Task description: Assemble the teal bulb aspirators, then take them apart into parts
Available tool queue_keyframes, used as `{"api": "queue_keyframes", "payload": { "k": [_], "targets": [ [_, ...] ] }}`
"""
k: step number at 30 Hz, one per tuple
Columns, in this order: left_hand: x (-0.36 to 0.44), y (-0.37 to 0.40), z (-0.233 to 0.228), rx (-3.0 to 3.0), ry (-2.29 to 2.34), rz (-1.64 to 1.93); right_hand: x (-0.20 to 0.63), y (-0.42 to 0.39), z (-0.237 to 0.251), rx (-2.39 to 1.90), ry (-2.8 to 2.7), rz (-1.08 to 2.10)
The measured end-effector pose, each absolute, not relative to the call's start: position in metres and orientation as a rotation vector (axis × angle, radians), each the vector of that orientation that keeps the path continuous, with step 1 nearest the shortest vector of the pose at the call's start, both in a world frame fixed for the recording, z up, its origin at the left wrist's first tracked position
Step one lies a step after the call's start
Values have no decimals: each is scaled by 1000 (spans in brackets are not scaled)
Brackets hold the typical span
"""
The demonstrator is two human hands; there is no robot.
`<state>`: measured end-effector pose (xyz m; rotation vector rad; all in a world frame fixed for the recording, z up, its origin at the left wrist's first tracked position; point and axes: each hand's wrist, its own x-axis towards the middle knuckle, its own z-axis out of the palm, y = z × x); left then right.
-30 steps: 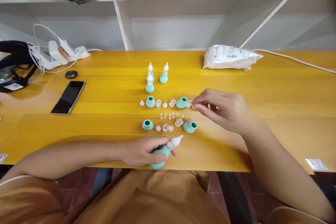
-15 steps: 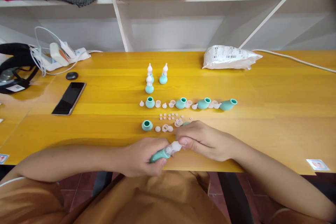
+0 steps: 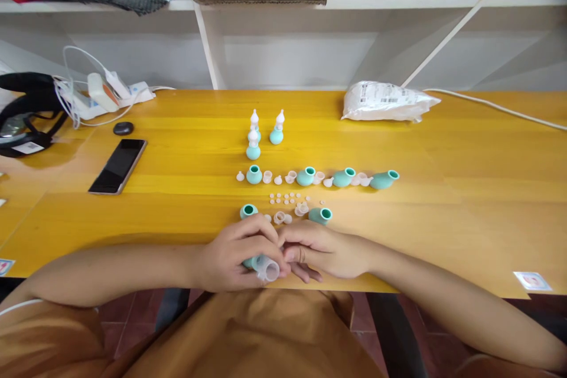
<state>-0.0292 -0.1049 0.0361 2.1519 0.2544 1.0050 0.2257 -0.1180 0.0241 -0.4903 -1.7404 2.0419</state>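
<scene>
My left hand [image 3: 239, 251] is wrapped round a teal nasal aspirator bulb [image 3: 250, 262]. In the bulb's neck sits a clear plastic cup [image 3: 268, 270], its open end facing me. My right hand [image 3: 323, 251] meets the left fingertips, thumb and forefinger pinched together; whatever is between them is hidden. Just beyond the hands stand two more teal bulbs, one at left [image 3: 248, 211] and one at right [image 3: 321, 215]. Between those lie clear cups [image 3: 302, 209] and a pale nozzle [image 3: 287, 219]. Small pale discs [image 3: 286, 196] lie in short rows behind.
Farther back runs a row of teal bulbs [image 3: 306, 176], clear cups and white nozzles [image 3: 278, 180]. Behind it stand three assembled aspirators [image 3: 276, 134]. A phone [image 3: 119, 166], mouse [image 3: 123, 128] and power strip [image 3: 142, 92] lie left; a white package [image 3: 390, 101] is back right.
The white nozzle that capped the clear cup is out of sight, and the cup's mouth shows. My left hand has turned the bulb towards me. My right hand has shifted left, uncovering a teal bulb.
</scene>
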Motion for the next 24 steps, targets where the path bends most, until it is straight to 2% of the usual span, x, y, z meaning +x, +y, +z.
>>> {"api": "queue_keyframes", "payload": {
  "k": [8,14,19,24],
  "targets": [
    [-28,-101,35,2061,251,1025,224,-118,25,-648,-1747,1925],
    [-29,-104,35,1981,334,951,231,-120,33,-522,-1821,1255],
    [-28,-113,26,1556,626,758,246,-114,46,-447,-2142,683],
    [-28,-111,23,1503,721,634,241,-115,45,-363,-2296,600]
  ]
}}
